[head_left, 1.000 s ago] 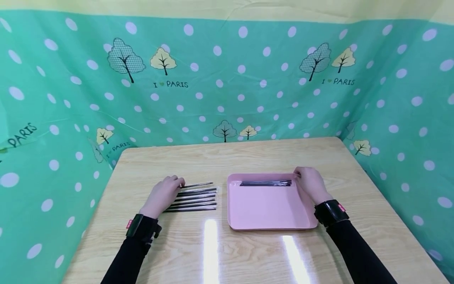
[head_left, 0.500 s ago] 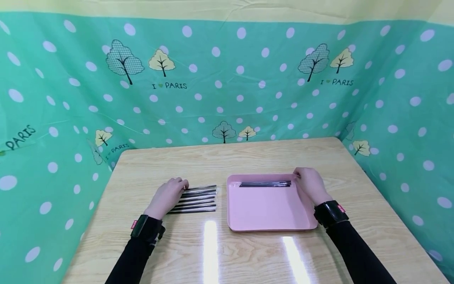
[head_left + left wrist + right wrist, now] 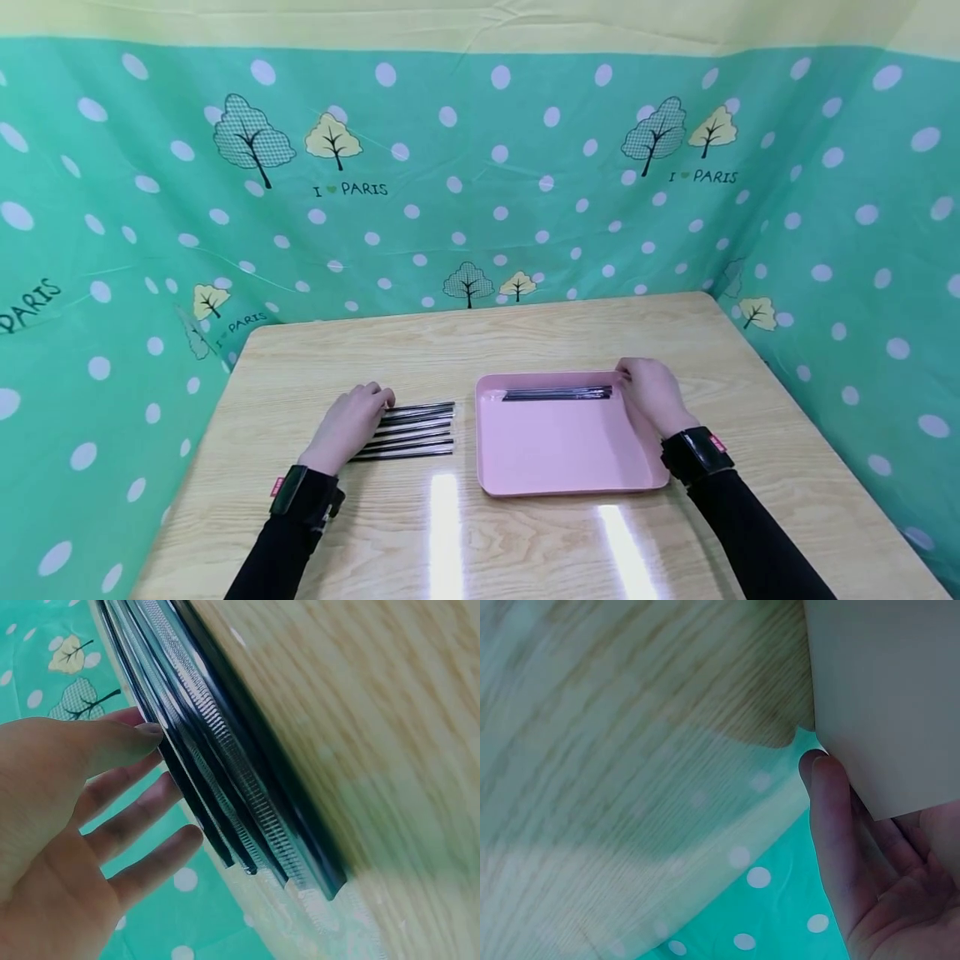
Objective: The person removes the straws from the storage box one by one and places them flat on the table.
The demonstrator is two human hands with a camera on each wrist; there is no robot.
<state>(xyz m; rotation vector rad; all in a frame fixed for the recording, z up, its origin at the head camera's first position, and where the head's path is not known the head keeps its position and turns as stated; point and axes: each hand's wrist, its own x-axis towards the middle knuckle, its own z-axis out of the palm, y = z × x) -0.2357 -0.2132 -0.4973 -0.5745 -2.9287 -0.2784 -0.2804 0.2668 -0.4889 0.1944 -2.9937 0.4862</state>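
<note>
On the table's left half lies a row of slim black straws (image 3: 417, 431), which look wrapped in clear film with ribbed seams. My left hand (image 3: 351, 423) is over the left ends of the row. In the left wrist view its thumb and index finger pinch the outermost straw (image 3: 187, 784), while the other fingers stay spread. Beside the row stands a shallow pink tray (image 3: 562, 450). Several black straws (image 3: 557, 393) lie together along its far side. My right hand (image 3: 651, 393) grips the tray's far right corner; in the right wrist view its fingers curl around the corner.
The pale wooden table (image 3: 375, 533) carries bright light reflections in front of the tray. A green dotted curtain (image 3: 480, 183) encloses the table behind and at both sides.
The far straw, at first apart from the row, now lies close against it. My left hand has come slightly nearer with it. The right hand stays on the tray's corner.
</note>
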